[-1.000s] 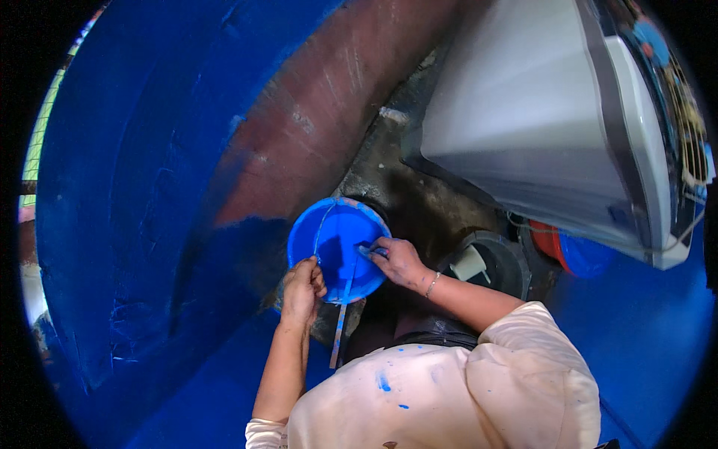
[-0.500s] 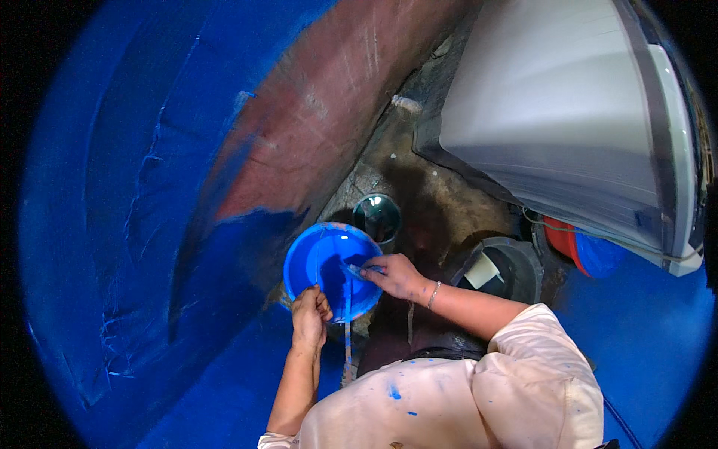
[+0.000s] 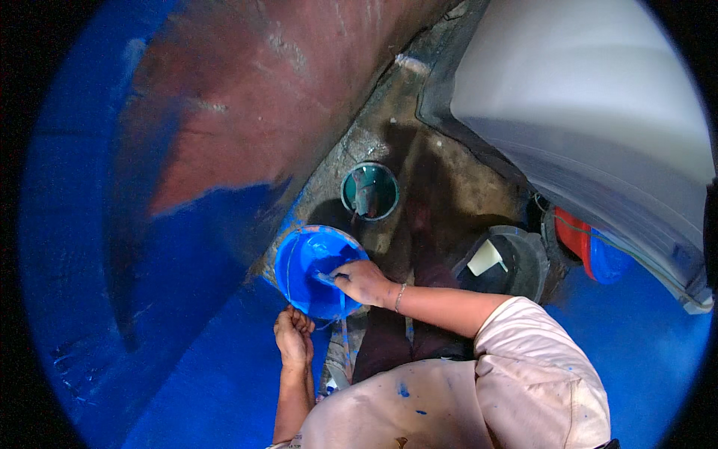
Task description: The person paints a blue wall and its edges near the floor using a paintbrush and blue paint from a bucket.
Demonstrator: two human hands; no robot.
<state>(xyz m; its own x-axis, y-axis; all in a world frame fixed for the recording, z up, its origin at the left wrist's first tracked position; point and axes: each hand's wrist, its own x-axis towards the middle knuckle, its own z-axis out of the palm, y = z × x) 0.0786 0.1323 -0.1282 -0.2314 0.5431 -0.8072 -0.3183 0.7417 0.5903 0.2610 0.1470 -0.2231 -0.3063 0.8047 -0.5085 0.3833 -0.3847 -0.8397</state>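
A blue bucket (image 3: pixel 281 273) with glossy blue liquid inside sits below me, a little left of centre. My right hand (image 3: pixel 365 283) reaches over its right rim, fingers closed and pointing down into it. They grip a small blue-smeared thing whose kind I cannot make out, as the hand and the blue liquid hide most of it. Just outside the bucket's near left rim is my left hand (image 3: pixel 294 333), its fingers closed around the thin bucket handle (image 3: pixel 323 326).
Beyond the bucket stands a round container (image 3: pixel 346 187) with greenish liquid and an object in it. A dark tub (image 3: pixel 537 262) at right holds a white scoop (image 3: pixel 486 257). A blue-painted surface with a reddish-brown area (image 3: pixel 224 142) rises at left; a large pale curved body (image 3: pixel 576 82) fills the upper right.
My right hand has moved left and further over the bucket. My left hand has dropped nearer to me, outside the rim. The whole view has shifted, showing more of the greenish container.
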